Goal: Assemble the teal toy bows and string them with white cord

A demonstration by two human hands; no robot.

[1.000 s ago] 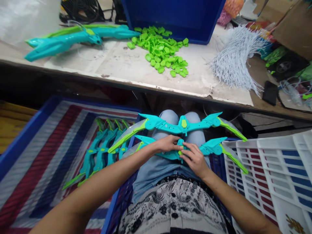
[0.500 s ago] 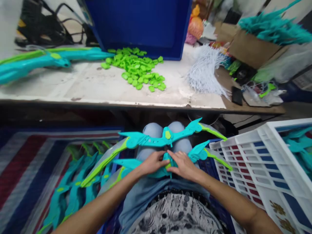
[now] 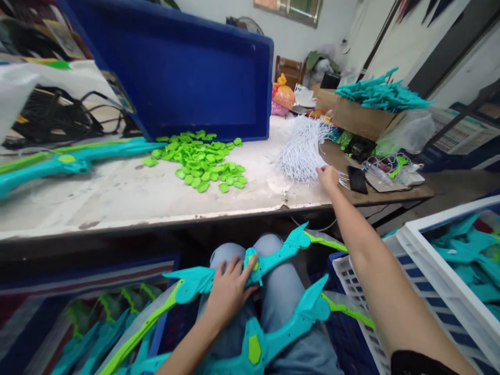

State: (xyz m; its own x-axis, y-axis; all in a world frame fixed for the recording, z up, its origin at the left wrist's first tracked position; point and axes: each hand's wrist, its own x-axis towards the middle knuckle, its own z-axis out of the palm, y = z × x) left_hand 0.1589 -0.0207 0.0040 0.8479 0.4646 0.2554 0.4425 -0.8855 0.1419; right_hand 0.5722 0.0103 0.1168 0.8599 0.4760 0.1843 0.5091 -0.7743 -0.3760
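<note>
Two teal toy bows with lime green tips lie across my lap, the far bow over my knees and the near bow closer to my body. My left hand rests on the far bow just left of its middle, fingers spread around the green hexagon there. Out on the table, my right hand pinches at the lower right end of a bundle of white strings. Left of the strings lies a pile of green hexagonal pieces.
A blue crate stands on the table, with another bow at left. A cardboard box of teal parts and a black phone are at right. A white basket stands beside my lap; more bows lie lower left.
My right hand has left the near bow and reached out to the white strings. My left hand has moved from the near bow to the far one. The view has tilted up.
</note>
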